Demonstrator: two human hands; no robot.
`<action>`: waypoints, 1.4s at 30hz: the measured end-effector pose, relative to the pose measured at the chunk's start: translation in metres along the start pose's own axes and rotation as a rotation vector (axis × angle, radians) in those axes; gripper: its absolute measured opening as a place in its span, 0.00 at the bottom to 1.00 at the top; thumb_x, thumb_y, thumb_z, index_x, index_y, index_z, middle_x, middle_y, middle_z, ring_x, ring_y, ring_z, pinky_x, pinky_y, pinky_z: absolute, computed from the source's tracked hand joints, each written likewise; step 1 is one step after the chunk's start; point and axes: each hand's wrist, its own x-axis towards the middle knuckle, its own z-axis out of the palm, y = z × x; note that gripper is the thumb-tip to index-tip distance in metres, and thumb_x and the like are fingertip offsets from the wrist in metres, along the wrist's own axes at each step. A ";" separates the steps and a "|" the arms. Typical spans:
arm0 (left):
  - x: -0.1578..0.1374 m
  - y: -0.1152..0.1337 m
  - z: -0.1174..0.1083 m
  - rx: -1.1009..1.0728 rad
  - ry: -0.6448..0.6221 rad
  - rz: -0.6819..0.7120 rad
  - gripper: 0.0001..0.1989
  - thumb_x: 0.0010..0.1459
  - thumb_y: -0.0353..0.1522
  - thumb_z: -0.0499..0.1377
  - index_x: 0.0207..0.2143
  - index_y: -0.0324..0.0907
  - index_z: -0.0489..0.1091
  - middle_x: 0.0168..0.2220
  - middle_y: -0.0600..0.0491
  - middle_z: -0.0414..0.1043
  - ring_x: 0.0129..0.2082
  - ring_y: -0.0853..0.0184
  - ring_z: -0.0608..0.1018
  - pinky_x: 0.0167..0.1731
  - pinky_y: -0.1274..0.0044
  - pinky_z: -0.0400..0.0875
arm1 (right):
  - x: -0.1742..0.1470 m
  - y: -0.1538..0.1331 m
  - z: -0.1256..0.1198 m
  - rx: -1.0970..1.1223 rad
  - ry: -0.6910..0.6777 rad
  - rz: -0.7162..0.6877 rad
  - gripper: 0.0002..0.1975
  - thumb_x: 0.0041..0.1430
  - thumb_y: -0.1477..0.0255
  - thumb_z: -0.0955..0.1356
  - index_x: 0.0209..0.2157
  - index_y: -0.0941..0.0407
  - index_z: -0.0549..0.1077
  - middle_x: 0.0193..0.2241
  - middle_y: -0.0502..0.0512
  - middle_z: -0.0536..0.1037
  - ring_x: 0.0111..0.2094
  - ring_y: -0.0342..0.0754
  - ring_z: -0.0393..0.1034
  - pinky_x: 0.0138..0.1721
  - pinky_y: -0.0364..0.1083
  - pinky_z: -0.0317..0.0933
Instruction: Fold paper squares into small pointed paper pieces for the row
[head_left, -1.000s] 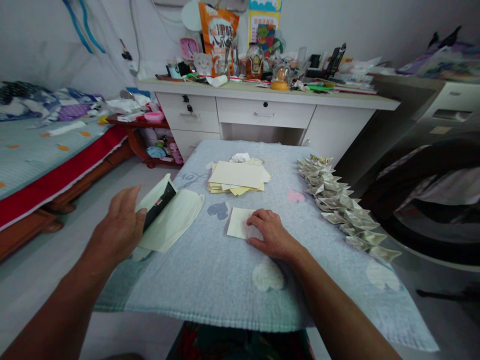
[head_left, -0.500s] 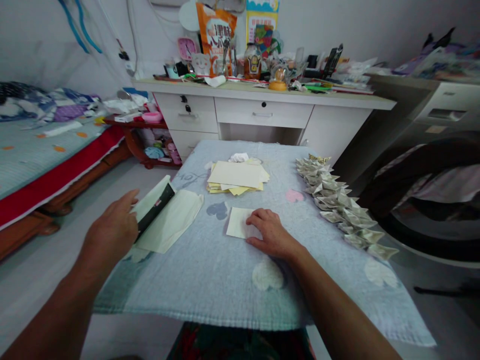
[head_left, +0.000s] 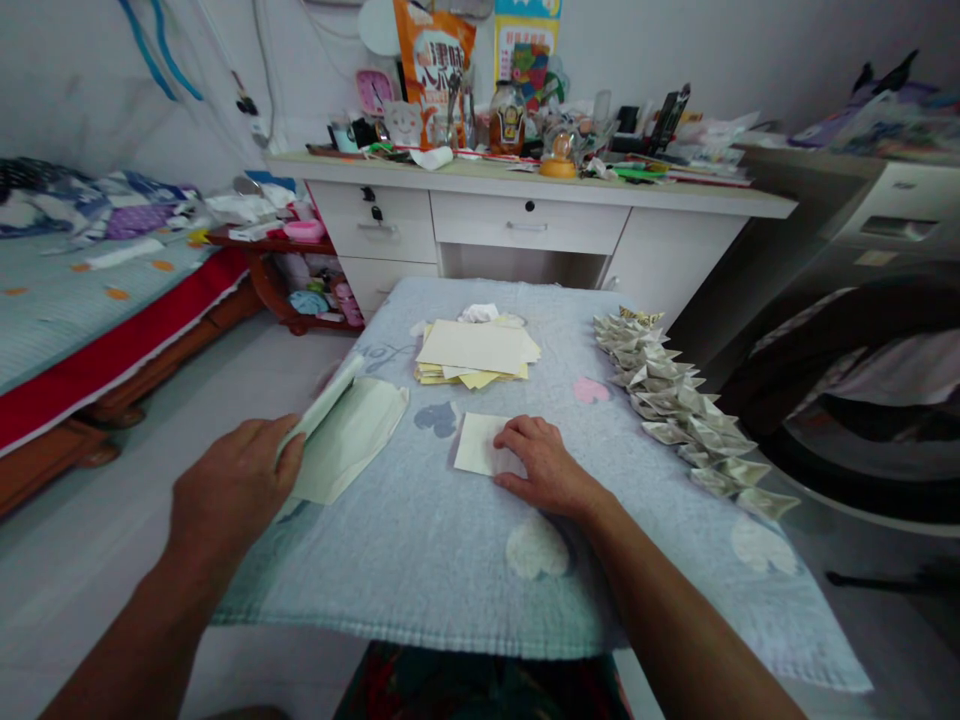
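My left hand (head_left: 244,485) is closed on a thin, flat, pale-covered thing (head_left: 324,402), held tilted up nearly edge-on at the table's left side. A sliver of its dark side shows; I cannot tell its kind. Below and right of it lies a large pale sheet of paper (head_left: 360,440). My right hand (head_left: 541,465) rests at the right edge of a small pale square of paper (head_left: 475,443), fingers loosely curved and thumb apart. Its fingertips cover that edge. Beyond both hands sits a stack of cream and yellow paper (head_left: 474,346).
Several folded paper pieces (head_left: 667,400) stand in rows along the table's right side. A crumpled white paper (head_left: 478,313) lies behind the stack. A blue patterned cloth (head_left: 420,560) covers the table. Past it stands a cluttered white desk (head_left: 525,225); a washing machine (head_left: 892,220) is at right.
My left hand has moved right and turned the flat thing, so its dark side is now mostly hidden. My right hand and the small square stay in place.
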 end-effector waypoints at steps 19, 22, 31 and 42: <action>-0.017 0.020 0.031 -0.138 -0.032 0.145 0.15 0.61 0.37 0.47 0.44 0.43 0.70 0.42 0.47 0.70 0.43 0.57 0.72 0.44 0.68 0.66 | -0.001 0.000 0.000 0.005 0.015 -0.001 0.21 0.53 0.66 0.71 0.48 0.54 0.69 0.49 0.58 0.66 0.49 0.54 0.57 0.51 0.54 0.50; -0.016 0.021 0.031 -0.210 -0.048 0.109 0.14 0.61 0.38 0.47 0.41 0.43 0.69 0.41 0.47 0.69 0.42 0.57 0.71 0.45 0.67 0.66 | -0.001 0.001 0.000 0.009 0.011 -0.003 0.21 0.53 0.66 0.71 0.48 0.54 0.69 0.49 0.58 0.66 0.49 0.54 0.57 0.51 0.53 0.50; -0.016 0.018 0.034 -0.261 -0.065 0.141 0.15 0.61 0.41 0.48 0.34 0.42 0.70 0.39 0.47 0.66 0.41 0.58 0.71 0.44 0.67 0.66 | -0.001 0.000 -0.001 -0.005 -0.009 -0.008 0.21 0.54 0.64 0.71 0.49 0.54 0.68 0.49 0.58 0.66 0.49 0.55 0.57 0.51 0.54 0.50; -0.008 0.101 -0.003 -0.756 -0.209 0.225 0.13 0.60 0.37 0.52 0.46 0.43 0.66 0.44 0.48 0.70 0.42 0.61 0.74 0.44 0.68 0.69 | -0.001 0.001 0.000 0.016 0.031 -0.026 0.22 0.52 0.67 0.71 0.49 0.55 0.68 0.48 0.58 0.67 0.48 0.54 0.58 0.50 0.54 0.51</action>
